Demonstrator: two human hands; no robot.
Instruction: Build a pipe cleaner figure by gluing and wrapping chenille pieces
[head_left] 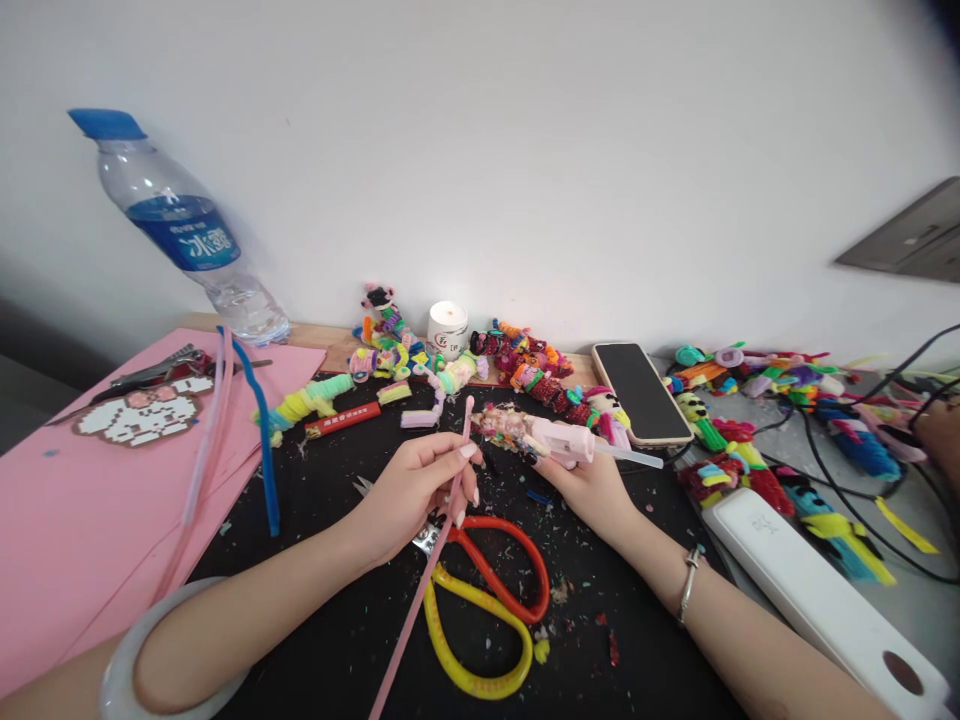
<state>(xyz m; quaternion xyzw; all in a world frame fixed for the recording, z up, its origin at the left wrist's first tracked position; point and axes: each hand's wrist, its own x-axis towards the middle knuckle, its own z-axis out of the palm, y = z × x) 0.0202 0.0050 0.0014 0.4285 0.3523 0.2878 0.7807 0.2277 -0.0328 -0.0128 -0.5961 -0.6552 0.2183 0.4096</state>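
Our arms are bare, without sleeves. We wear a pale bangle (142, 650) on the left wrist. A thin silver bracelet (690, 583) circles the right.

I take this for a home craft desk pushed against a plain white wall: pipe-cleaner figures (525, 375) crowd a black mat (337, 640), with scissors (487, 610), pink paper sheets (75, 500), a water bottle (187, 235), a small candle (448, 328) and a phone (641, 392).

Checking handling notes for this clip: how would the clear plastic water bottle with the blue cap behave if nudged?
The clear plastic water bottle looks almost empty, so probably light. It stands tall and narrow at the pink sheet's far edge, so likely tips easily, then rolls.
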